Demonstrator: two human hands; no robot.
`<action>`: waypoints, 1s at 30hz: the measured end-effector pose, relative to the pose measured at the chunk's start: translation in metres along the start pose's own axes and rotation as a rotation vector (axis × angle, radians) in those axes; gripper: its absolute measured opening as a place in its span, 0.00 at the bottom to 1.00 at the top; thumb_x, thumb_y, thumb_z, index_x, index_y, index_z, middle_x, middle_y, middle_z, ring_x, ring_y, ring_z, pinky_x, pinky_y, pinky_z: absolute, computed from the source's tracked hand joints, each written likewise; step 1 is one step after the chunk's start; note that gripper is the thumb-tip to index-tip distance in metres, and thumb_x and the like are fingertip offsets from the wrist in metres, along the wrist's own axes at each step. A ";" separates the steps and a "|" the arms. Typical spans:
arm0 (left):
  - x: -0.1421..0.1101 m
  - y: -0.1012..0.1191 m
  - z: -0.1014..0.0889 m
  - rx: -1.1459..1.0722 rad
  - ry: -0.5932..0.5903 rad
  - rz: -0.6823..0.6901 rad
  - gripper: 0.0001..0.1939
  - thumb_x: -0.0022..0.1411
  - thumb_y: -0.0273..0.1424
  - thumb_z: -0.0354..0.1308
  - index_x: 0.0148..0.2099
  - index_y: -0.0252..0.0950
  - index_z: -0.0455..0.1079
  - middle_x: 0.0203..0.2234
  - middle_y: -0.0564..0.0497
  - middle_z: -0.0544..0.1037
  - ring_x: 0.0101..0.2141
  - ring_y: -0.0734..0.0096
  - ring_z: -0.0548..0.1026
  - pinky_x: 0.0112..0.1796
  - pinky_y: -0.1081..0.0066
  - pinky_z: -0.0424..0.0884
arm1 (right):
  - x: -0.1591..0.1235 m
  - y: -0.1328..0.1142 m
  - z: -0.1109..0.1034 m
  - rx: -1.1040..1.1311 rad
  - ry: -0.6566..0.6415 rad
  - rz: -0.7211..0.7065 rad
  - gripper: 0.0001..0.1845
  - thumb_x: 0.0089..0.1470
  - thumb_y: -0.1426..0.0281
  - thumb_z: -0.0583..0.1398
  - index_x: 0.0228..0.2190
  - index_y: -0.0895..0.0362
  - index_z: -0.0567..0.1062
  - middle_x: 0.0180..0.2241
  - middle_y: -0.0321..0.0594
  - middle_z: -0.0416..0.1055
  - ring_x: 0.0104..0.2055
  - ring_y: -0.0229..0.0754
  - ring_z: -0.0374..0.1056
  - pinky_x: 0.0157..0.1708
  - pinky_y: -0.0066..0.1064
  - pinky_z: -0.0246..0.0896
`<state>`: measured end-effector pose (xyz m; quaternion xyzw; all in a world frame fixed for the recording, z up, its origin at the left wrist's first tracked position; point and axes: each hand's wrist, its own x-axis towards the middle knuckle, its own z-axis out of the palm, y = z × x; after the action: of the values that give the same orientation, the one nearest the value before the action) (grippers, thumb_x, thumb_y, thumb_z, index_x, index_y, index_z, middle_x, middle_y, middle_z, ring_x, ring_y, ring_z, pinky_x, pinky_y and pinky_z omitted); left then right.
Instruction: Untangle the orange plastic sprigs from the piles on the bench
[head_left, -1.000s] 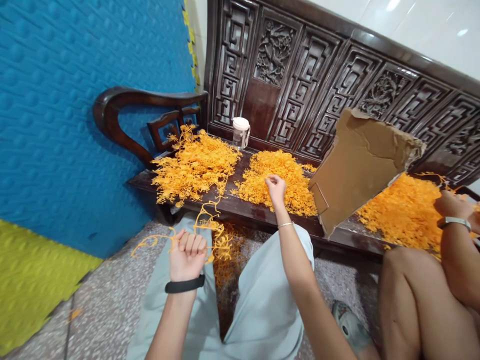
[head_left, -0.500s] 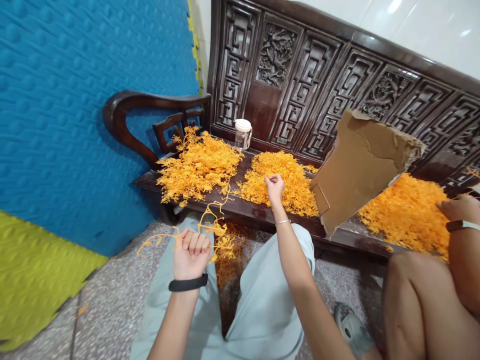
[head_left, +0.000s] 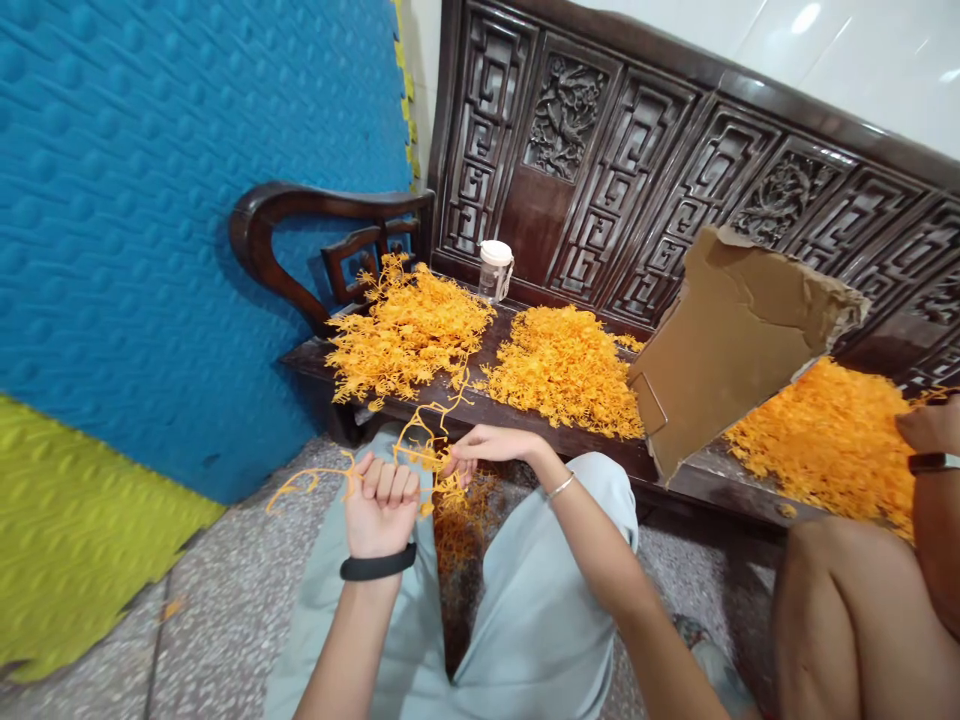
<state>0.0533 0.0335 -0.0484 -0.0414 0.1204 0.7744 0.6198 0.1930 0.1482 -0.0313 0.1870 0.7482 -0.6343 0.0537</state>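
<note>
My left hand (head_left: 384, 510), with a black band at the wrist, is closed in a fist around a thin, branching orange plastic sprue (head_left: 300, 480). Its strands stick out on both sides and reach up toward the bench. From the right, my right hand (head_left: 495, 448) has its fingertips against the small orange pieces on the sprue; its fingers are bent together, partly hidden by the strands. Beyond my hands, a heap of orange branching pieces (head_left: 409, 335) lies on the left of the dark wooden bench (head_left: 502, 395). A heap of small loose orange pieces (head_left: 566, 370) is beside it.
A clear cup with a white lid (head_left: 495, 270) stands against the carved backrest. An upright cardboard piece (head_left: 739, 335) divides the middle heap from another orange heap (head_left: 825, 440), where a co-worker's hand (head_left: 930, 425) is. Orange strands (head_left: 461, 535) lie below, between my knees.
My right hand has come back from the middle heap, down and left to the sprue at my left hand. The left hand keeps its hold. The co-worker's hand has shifted slightly.
</note>
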 end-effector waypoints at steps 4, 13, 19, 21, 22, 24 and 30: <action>0.002 0.001 -0.002 -0.005 0.000 0.008 0.21 0.61 0.27 0.35 0.17 0.36 0.34 0.11 0.58 0.33 0.11 0.77 0.40 0.13 0.75 0.44 | 0.002 -0.007 0.006 0.024 0.198 -0.140 0.21 0.44 0.56 0.58 0.27 0.64 0.72 0.24 0.38 0.69 0.27 0.34 0.65 0.32 0.25 0.60; 0.007 -0.015 -0.006 -0.043 0.040 -0.057 0.21 0.61 0.25 0.35 0.17 0.36 0.34 0.09 0.59 0.35 0.11 0.78 0.41 0.13 0.76 0.46 | -0.014 -0.015 -0.001 -0.185 0.536 -0.203 0.07 0.43 0.71 0.60 0.26 0.63 0.73 0.23 0.36 0.69 0.26 0.33 0.64 0.32 0.26 0.59; 0.007 -0.027 0.004 -0.044 0.028 -0.065 0.22 0.62 0.26 0.34 0.17 0.36 0.34 0.08 0.59 0.36 0.11 0.78 0.39 0.13 0.76 0.45 | -0.018 -0.016 0.001 -0.330 0.787 -0.301 0.04 0.43 0.74 0.57 0.25 0.60 0.73 0.26 0.36 0.70 0.30 0.34 0.64 0.35 0.26 0.58; 0.008 -0.026 0.006 -0.034 0.017 -0.058 0.22 0.63 0.26 0.33 0.16 0.36 0.34 0.08 0.59 0.36 0.11 0.78 0.39 0.13 0.76 0.46 | -0.015 -0.015 0.005 -0.350 0.819 -0.292 0.04 0.44 0.72 0.57 0.24 0.59 0.72 0.27 0.36 0.70 0.31 0.35 0.64 0.36 0.27 0.57; 0.009 -0.025 0.007 -0.029 0.015 -0.056 0.22 0.63 0.26 0.33 0.16 0.36 0.35 0.08 0.59 0.36 0.11 0.78 0.39 0.12 0.76 0.46 | -0.013 -0.016 0.008 -0.365 0.831 -0.277 0.04 0.45 0.72 0.57 0.24 0.59 0.72 0.28 0.37 0.69 0.32 0.36 0.64 0.37 0.27 0.57; 0.009 -0.023 0.007 -0.024 0.015 -0.046 0.23 0.63 0.26 0.33 0.15 0.36 0.35 0.08 0.59 0.36 0.10 0.78 0.39 0.12 0.76 0.46 | -0.008 -0.016 0.011 -0.407 0.843 -0.236 0.05 0.46 0.71 0.56 0.25 0.58 0.71 0.28 0.38 0.69 0.33 0.37 0.63 0.39 0.28 0.56; 0.006 -0.015 -0.001 0.019 0.096 -0.127 0.24 0.63 0.27 0.34 0.15 0.35 0.38 0.10 0.59 0.35 0.11 0.78 0.37 0.11 0.75 0.40 | -0.030 -0.008 -0.037 -0.401 1.574 -0.295 0.11 0.49 0.67 0.50 0.27 0.59 0.69 0.29 0.41 0.66 0.34 0.37 0.60 0.39 0.29 0.55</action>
<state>0.0666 0.0421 -0.0527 -0.0802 0.1546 0.7294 0.6615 0.2240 0.1761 -0.0070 0.4635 0.6828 -0.1727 -0.5378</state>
